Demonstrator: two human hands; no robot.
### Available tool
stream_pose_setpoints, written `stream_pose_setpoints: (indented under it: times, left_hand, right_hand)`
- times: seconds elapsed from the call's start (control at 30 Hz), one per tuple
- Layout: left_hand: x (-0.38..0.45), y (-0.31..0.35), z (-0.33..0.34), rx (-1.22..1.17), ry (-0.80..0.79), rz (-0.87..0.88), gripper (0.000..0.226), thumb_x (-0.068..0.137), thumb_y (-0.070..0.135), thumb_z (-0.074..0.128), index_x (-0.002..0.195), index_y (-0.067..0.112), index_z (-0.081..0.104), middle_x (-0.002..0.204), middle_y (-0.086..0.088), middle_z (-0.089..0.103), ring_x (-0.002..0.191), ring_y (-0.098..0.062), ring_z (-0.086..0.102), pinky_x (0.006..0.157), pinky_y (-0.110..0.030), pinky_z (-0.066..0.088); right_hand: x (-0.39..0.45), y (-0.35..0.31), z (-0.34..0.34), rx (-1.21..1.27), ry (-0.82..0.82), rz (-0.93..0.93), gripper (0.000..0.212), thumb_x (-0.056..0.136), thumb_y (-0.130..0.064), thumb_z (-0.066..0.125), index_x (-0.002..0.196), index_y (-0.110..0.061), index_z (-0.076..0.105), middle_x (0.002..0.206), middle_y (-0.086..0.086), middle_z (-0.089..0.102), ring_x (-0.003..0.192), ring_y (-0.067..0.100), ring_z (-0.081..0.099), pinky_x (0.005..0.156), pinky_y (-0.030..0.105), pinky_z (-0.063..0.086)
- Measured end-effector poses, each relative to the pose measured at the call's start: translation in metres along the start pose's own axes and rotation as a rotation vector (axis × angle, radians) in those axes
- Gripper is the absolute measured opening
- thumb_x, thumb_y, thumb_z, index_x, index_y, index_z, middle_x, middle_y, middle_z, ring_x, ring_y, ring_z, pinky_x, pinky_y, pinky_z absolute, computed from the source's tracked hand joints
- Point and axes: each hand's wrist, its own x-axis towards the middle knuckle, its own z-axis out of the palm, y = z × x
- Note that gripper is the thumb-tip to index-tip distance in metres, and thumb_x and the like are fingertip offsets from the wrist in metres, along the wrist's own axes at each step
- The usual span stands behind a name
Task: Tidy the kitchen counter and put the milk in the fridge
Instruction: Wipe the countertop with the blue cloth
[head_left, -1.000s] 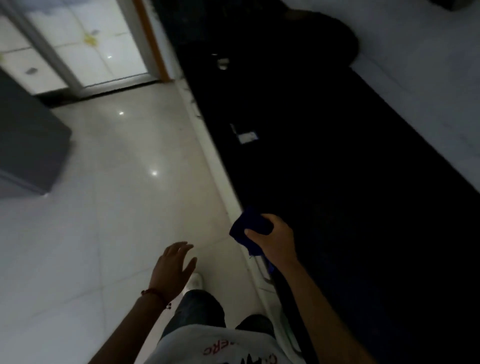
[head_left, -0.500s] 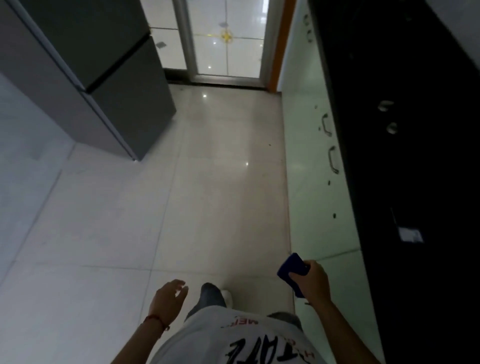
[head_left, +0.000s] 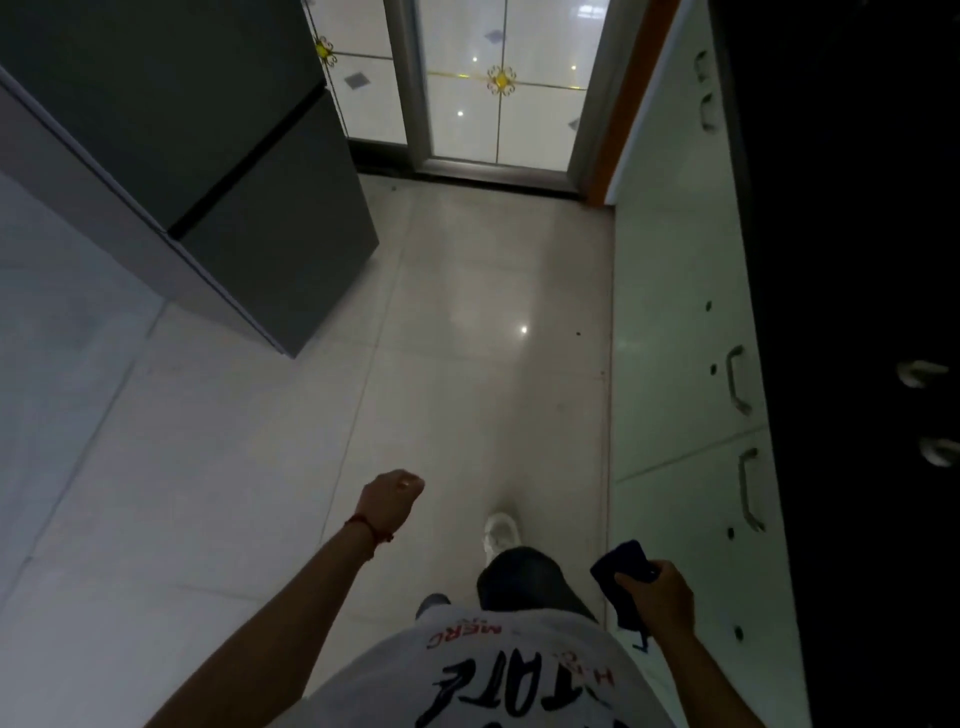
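Observation:
My right hand (head_left: 662, 592) hangs low at the right, beside the cabinet fronts, gripping a dark blue folded cloth (head_left: 621, 579). My left hand (head_left: 390, 500) is out in front of my body over the floor, its fingers curled into a loose fist with nothing in it. The dark grey fridge (head_left: 223, 171) stands at the upper left with its doors shut. The black counter (head_left: 852, 260) runs along the right edge, too dark to show much. No milk is in view.
Pale green cabinet doors (head_left: 680, 291) with metal handles line the right side under the counter. A glass sliding door (head_left: 483, 93) closes off the far end. Pale floor tiles (head_left: 457, 322) stretch between fridge and cabinets. My white shoe (head_left: 501, 530) is stepping forward.
The view has swung from the counter to the floor and fridge as I walk toward the door. My left hand has gone from spread fingers to a loose fist. The cloth stays in my right hand.

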Motion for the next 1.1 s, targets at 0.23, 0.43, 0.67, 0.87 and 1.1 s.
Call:
stream_pose_setpoints:
  times: [0.23, 0.43, 0.67, 0.87, 1.1]
  left_hand:
    - [0.078, 0.043, -0.056, -0.072, 0.057, -0.159, 0.03, 0.093, 0.022, 0.046, 0.105, 0.0, 0.062, 0.112, -0.019, 0.064, 0.089, -0.022, 0.052, 0.072, -0.024, 0.038]
    - [0.149, 0.046, -0.107, -0.142, 0.069, -0.242, 0.024, 0.089, 0.026, 0.05, 0.086, 0.006, 0.063, 0.103, -0.02, 0.066, 0.09, -0.028, 0.058, 0.074, -0.03, 0.043]
    - [0.274, 0.117, -0.194, -0.036, -0.005, -0.217, 0.024, 0.091, 0.019, 0.048, 0.072, 0.009, 0.059, 0.093, -0.018, 0.066, 0.082, -0.026, 0.057, 0.067, -0.027, 0.04]
    - [0.377, 0.262, -0.232, 0.055, -0.059, 0.014, 0.02, 0.091, 0.019, 0.049, 0.078, 0.008, 0.061, 0.091, -0.011, 0.062, 0.086, -0.023, 0.055, 0.071, -0.024, 0.037]
    - [0.467, 0.417, -0.214, 0.183, -0.134, 0.277, 0.028, 0.09, 0.017, 0.052, 0.109, -0.001, 0.063, 0.111, -0.018, 0.066, 0.102, -0.028, 0.059, 0.086, -0.028, 0.042]
  right_hand:
    - [0.09, -0.158, -0.019, -0.033, -0.045, -0.132, 0.048, 0.071, -0.02, 0.076, 0.109, 0.002, 0.058, 0.106, 0.02, 0.065, 0.08, 0.021, 0.057, 0.053, 0.021, 0.038]
    - [0.147, -0.288, -0.016, 0.025, -0.022, -0.198, 0.053, 0.074, -0.014, 0.075, 0.118, 0.003, 0.05, 0.116, 0.022, 0.06, 0.099, 0.031, 0.059, 0.074, 0.03, 0.046]
    - [0.187, -0.389, -0.008, 0.106, 0.103, -0.1, 0.05, 0.073, -0.011, 0.074, 0.115, 0.006, 0.052, 0.113, 0.025, 0.061, 0.093, 0.033, 0.06, 0.074, 0.037, 0.049]
    - [0.215, -0.431, -0.009, 0.168, 0.138, -0.009, 0.039, 0.074, -0.013, 0.073, 0.106, 0.003, 0.057, 0.099, 0.02, 0.065, 0.069, 0.021, 0.054, 0.056, 0.03, 0.048]
    - [0.266, -0.447, -0.028, 0.274, 0.202, 0.21, 0.052, 0.073, -0.013, 0.074, 0.115, 0.007, 0.052, 0.114, 0.024, 0.061, 0.081, 0.024, 0.053, 0.061, 0.028, 0.041]
